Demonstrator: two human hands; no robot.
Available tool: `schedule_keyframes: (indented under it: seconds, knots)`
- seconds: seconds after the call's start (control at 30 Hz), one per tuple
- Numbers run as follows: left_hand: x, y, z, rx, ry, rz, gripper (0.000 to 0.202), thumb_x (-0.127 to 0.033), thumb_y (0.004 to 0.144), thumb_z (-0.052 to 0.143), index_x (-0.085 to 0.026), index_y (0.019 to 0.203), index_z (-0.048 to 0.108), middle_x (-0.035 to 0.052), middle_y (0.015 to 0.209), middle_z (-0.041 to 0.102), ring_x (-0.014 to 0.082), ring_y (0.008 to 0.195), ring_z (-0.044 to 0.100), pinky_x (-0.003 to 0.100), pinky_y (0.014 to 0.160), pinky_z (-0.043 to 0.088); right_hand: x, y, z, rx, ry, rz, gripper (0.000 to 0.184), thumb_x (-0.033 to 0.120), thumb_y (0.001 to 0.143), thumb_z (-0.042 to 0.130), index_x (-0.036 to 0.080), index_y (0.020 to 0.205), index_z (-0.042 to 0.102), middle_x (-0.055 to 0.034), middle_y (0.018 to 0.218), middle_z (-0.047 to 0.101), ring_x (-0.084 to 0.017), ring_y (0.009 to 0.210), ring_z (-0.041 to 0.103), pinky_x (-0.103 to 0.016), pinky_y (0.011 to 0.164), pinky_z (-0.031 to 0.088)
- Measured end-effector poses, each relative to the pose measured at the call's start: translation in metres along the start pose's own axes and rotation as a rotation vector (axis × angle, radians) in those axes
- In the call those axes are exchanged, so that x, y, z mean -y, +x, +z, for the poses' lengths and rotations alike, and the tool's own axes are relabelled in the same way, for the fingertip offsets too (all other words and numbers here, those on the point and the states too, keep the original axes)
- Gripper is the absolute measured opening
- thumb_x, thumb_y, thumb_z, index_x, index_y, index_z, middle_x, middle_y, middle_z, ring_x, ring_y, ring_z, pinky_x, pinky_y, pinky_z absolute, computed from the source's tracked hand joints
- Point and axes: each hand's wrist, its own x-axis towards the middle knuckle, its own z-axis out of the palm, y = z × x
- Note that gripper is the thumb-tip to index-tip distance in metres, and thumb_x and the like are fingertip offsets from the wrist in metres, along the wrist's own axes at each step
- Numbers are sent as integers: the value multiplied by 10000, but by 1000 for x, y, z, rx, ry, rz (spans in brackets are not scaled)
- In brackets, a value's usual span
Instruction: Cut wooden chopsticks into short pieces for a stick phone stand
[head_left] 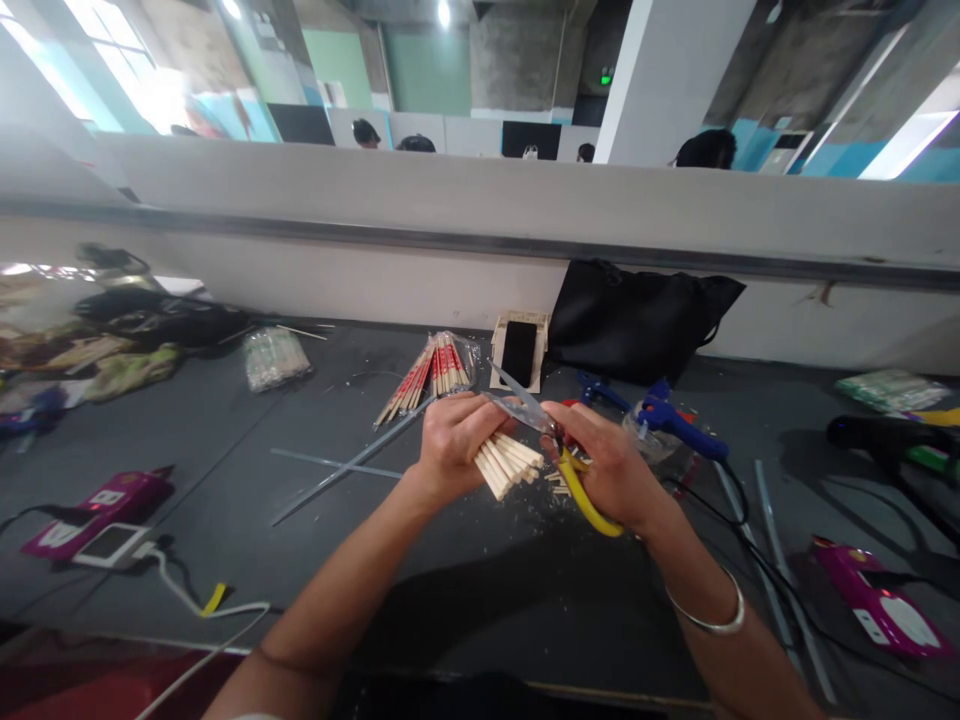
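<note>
My left hand point(450, 440) is closed around a bundle of short pale wooden sticks point(510, 465), their cut ends pointing right. My right hand point(607, 465) grips yellow-handled scissors point(581, 490). The open blades point(517, 400) reach up and left over the stick ends. Small wood offcuts point(555, 485) lie on the dark grey table point(315, 540) just under the hands.
Behind the hands lie a pack of red-and-white wrapped chopsticks point(435, 375), a phone on a stand point(519, 352), a black bag point(637, 315) and a blue glue gun point(675, 420). Metal rods point(337, 465) lie left. Magenta devices point(97, 505) point(877, 600) and cables sit at both sides.
</note>
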Motion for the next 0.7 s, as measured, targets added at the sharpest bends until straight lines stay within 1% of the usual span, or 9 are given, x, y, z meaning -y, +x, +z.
schedule_keyframes:
  seconds: [0.13, 0.27, 0.33, 0.43, 0.5, 0.6, 0.7]
  knots:
    - [4, -3, 2, -6, -3, 11, 164, -219, 969, 581, -194, 809, 612, -22, 607, 648, 84, 501, 593, 227, 509, 456, -1, 0, 1, 11, -15, 24, 359, 137, 888, 523, 184, 1236, 597, -40, 832, 625, -156, 666, 554, -277, 628, 486]
    - [5, -3, 3, -18, -15, 13, 93, -234, 964, 613, -189, 888, 643, -15, 655, 684, 80, 510, 600, 227, 517, 462, -3, 0, 4, 3, -4, 43, 335, 134, 898, 515, 195, 1209, 623, -13, 767, 610, -138, 622, 537, -252, 592, 461]
    - [4, -1, 3, -39, -16, 20, 88, -248, 962, 625, -185, 906, 648, -11, 676, 699, 78, 510, 599, 227, 518, 462, -3, 0, 4, 0, -10, 42, 337, 135, 901, 522, 198, 1215, 628, -4, 747, 607, -131, 604, 526, -245, 579, 446]
    - [2, 3, 3, -51, -19, 7, 159, -253, 962, 625, -183, 819, 627, -12, 653, 692, 78, 507, 600, 217, 504, 458, -1, 2, 1, -17, -51, 18, 335, 161, 913, 534, 187, 1236, 621, -10, 763, 609, -138, 613, 523, -254, 588, 441]
    - [2, 5, 2, -40, -44, -18, 212, -240, 965, 621, -182, 762, 602, -18, 624, 679, 71, 503, 600, 197, 493, 454, 1, 4, -2, -31, -56, 15, 291, 186, 935, 535, 180, 1212, 625, -17, 776, 611, -145, 639, 538, -255, 601, 445]
    - [2, 7, -1, -27, -97, -52, 223, -232, 970, 618, -180, 754, 594, -25, 607, 673, 63, 515, 613, 177, 507, 472, 3, 6, -7, -19, -42, 33, 246, 222, 966, 538, 182, 1192, 626, -19, 794, 615, -146, 666, 555, -249, 614, 450]
    - [5, 7, -3, -22, -125, -67, 215, -236, 970, 618, -185, 761, 604, -24, 609, 681, 73, 531, 636, 187, 518, 493, 2, 7, -10, 0, -51, 36, 260, 253, 972, 543, 192, 1212, 622, -24, 822, 620, -149, 676, 559, -252, 622, 458]
